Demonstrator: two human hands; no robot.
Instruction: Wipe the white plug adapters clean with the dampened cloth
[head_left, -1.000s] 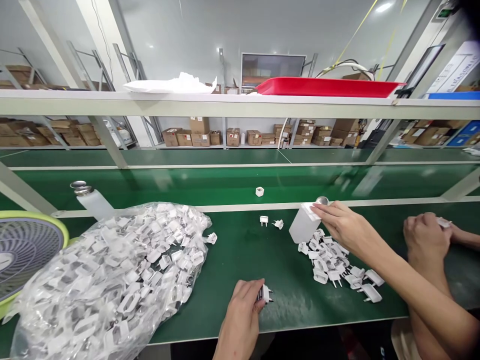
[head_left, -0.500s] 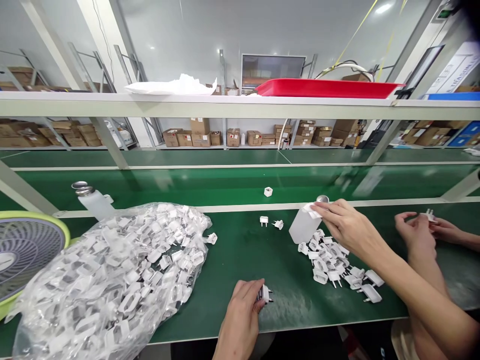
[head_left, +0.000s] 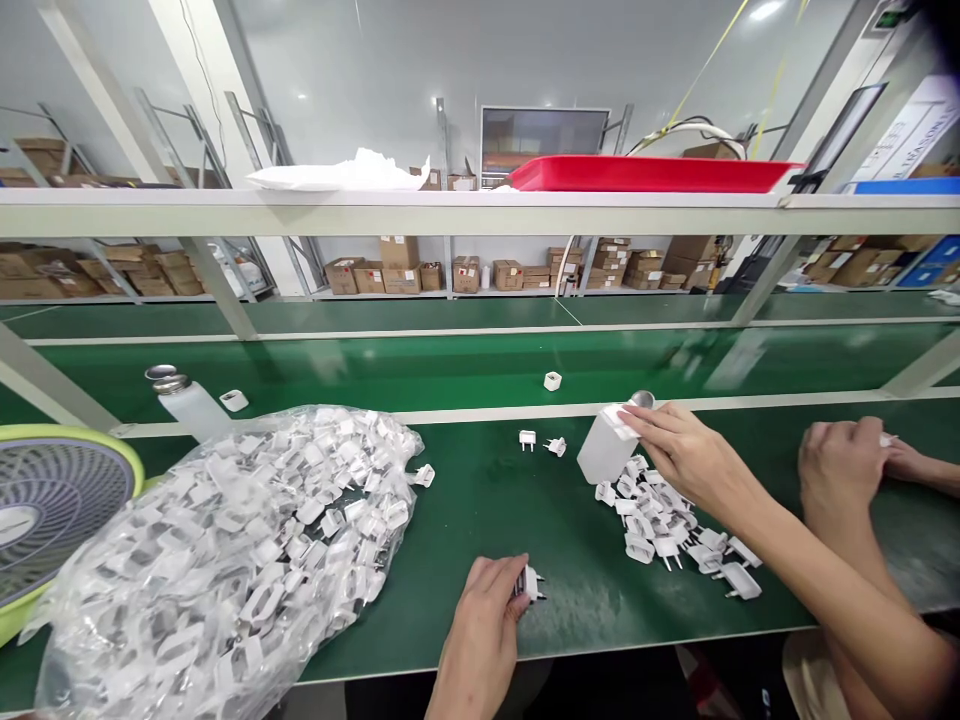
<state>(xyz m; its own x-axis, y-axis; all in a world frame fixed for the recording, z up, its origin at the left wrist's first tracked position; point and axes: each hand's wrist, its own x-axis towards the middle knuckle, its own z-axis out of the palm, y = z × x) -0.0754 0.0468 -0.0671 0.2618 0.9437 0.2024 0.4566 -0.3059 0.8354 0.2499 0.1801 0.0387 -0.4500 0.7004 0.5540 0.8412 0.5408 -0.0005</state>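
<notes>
We find a small white plug adapter with metal prongs (head_left: 532, 584) pinched in the fingers of the person's left hand (head_left: 480, 625), close to the near edge of a green workbench (head_left: 450, 620). The person's right hand (head_left: 679, 445) is well apart from the left, its fingertips laid on a flat white plug piece (head_left: 616, 420). That piece sits against a frosted white plastic bottle (head_left: 604, 450), which lies tilted with its metal cap pointing away from us. We cannot tell whether the right hand grips the piece or only touches it.

Against the bottle's near side spreads a loose heap of white plug adapters (head_left: 652, 530). To the bottle's left, two single adapters (head_left: 527, 440) lie on the bench, and farther left sits a bulging clear plastic bag of white adapters (head_left: 217, 540). Beyond that is a round fan with a yellow-green rim (head_left: 127, 470).

To the bottle's right, a co-worker's two hands (head_left: 836, 470) meet around a small white piece. Behind the bottle, a small white cube (head_left: 552, 381) rests on a second green bench, and a red plastic tray (head_left: 645, 173) sits higher up on a shelf.
</notes>
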